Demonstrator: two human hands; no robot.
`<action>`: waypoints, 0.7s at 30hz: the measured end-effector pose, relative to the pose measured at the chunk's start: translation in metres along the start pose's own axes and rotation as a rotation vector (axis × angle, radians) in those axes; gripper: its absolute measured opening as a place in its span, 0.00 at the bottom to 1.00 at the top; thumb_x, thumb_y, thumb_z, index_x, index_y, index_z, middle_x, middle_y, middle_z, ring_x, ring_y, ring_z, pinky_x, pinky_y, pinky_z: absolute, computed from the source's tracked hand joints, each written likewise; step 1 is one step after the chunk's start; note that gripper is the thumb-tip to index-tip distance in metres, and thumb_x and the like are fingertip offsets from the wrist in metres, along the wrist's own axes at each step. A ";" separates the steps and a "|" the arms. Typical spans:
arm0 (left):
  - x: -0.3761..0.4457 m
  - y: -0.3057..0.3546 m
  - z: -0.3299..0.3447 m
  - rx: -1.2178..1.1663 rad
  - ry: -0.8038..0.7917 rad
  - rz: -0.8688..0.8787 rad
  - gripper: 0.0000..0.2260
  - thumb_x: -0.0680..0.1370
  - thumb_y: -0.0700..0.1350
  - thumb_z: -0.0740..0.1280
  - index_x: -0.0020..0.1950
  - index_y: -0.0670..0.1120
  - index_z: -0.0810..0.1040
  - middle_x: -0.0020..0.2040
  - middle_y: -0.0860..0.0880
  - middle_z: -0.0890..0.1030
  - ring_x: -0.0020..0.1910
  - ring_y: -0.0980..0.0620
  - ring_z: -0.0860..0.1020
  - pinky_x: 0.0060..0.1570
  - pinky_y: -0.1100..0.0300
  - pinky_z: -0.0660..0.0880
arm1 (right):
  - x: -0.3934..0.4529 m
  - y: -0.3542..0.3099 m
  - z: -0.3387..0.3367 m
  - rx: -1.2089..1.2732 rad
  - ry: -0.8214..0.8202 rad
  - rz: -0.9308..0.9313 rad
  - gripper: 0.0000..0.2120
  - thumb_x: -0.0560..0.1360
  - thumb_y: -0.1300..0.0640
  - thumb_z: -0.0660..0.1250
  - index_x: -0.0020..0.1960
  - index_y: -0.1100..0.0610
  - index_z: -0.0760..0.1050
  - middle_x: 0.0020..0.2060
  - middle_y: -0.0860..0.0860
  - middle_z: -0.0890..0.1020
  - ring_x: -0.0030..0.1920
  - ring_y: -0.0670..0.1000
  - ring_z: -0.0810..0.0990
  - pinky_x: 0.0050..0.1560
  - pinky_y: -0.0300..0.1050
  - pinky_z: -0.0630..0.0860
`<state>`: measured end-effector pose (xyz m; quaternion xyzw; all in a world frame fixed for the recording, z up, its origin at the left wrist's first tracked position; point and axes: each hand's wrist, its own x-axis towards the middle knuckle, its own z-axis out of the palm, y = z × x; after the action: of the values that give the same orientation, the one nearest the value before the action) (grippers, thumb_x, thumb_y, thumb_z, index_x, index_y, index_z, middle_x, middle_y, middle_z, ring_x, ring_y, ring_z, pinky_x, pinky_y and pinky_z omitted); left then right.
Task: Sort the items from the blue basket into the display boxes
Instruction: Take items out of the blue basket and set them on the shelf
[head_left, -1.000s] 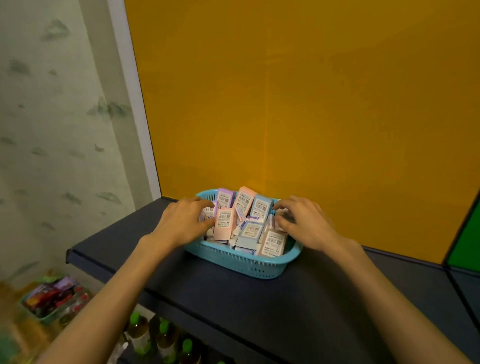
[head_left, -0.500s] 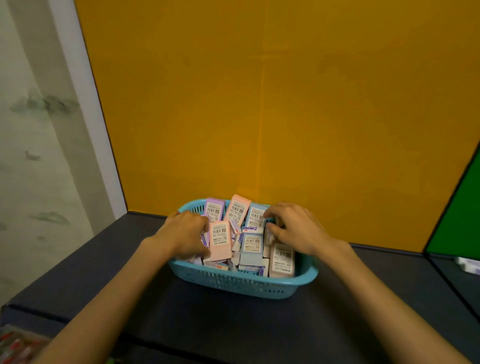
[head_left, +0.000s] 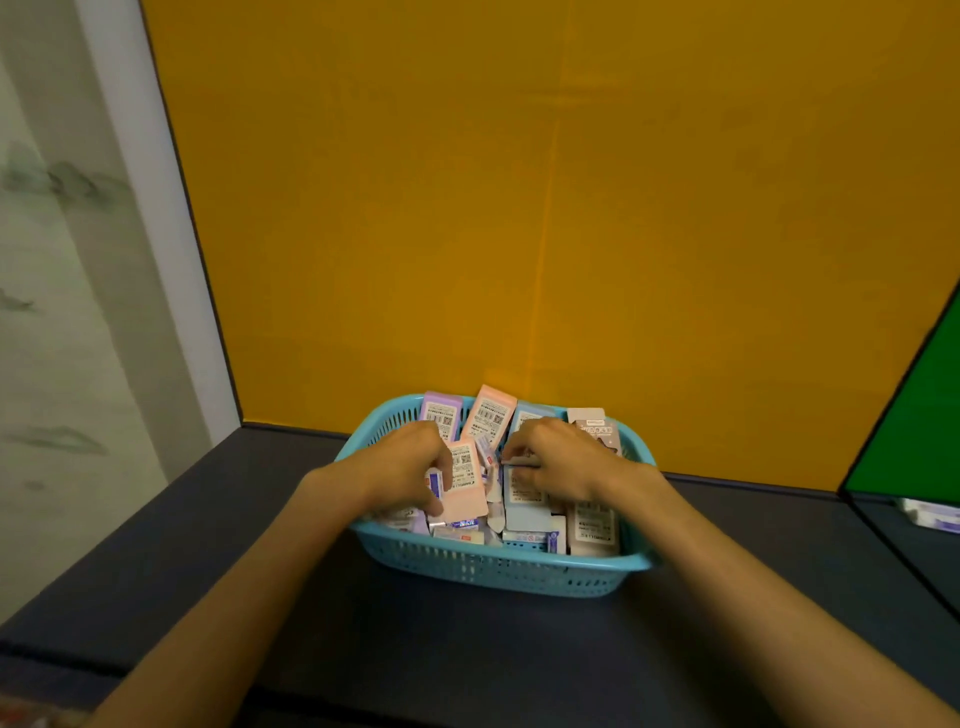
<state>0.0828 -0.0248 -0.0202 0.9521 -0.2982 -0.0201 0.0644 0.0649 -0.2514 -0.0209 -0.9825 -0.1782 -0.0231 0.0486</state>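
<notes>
Picking step: both hands dig in the blue basket (head_left: 498, 569), left hand (head_left: 402, 470) gripping a pink box (head_left: 464, 480), right hand (head_left: 553, 460) curled, its hold unclear; next, lift out.

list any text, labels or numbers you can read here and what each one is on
None can be read for certain.
Purple box at the back of the blue basket: printed label with a square code, too small to read.
Pink box beside it: barcode label, blurred.
Pink box by the left hand: code and lines of print, illegible.
Pale box below the right hand: print too blurred.
</notes>
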 end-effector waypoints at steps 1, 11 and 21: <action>0.001 -0.001 -0.003 -0.023 0.016 0.012 0.15 0.68 0.49 0.80 0.52 0.48 0.83 0.50 0.50 0.77 0.48 0.53 0.73 0.44 0.61 0.71 | 0.003 0.000 0.002 0.018 -0.006 -0.005 0.13 0.77 0.55 0.69 0.61 0.51 0.80 0.60 0.50 0.81 0.61 0.52 0.77 0.59 0.53 0.77; -0.007 -0.024 -0.009 -0.323 0.286 0.007 0.08 0.77 0.48 0.73 0.52 0.53 0.75 0.51 0.57 0.74 0.50 0.58 0.72 0.43 0.68 0.67 | 0.024 -0.002 0.020 0.022 -0.096 -0.075 0.23 0.70 0.62 0.62 0.60 0.45 0.80 0.58 0.48 0.79 0.60 0.54 0.72 0.60 0.56 0.73; -0.008 -0.034 0.000 -0.303 0.266 -0.005 0.11 0.83 0.52 0.61 0.62 0.50 0.77 0.54 0.52 0.72 0.57 0.54 0.70 0.55 0.57 0.66 | 0.026 -0.001 0.013 0.033 -0.197 -0.137 0.13 0.77 0.58 0.70 0.59 0.47 0.80 0.64 0.46 0.74 0.58 0.46 0.61 0.57 0.42 0.62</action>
<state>0.0950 0.0075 -0.0243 0.9266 -0.2783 0.0611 0.2455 0.0892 -0.2400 -0.0319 -0.9646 -0.2492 0.0734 0.0454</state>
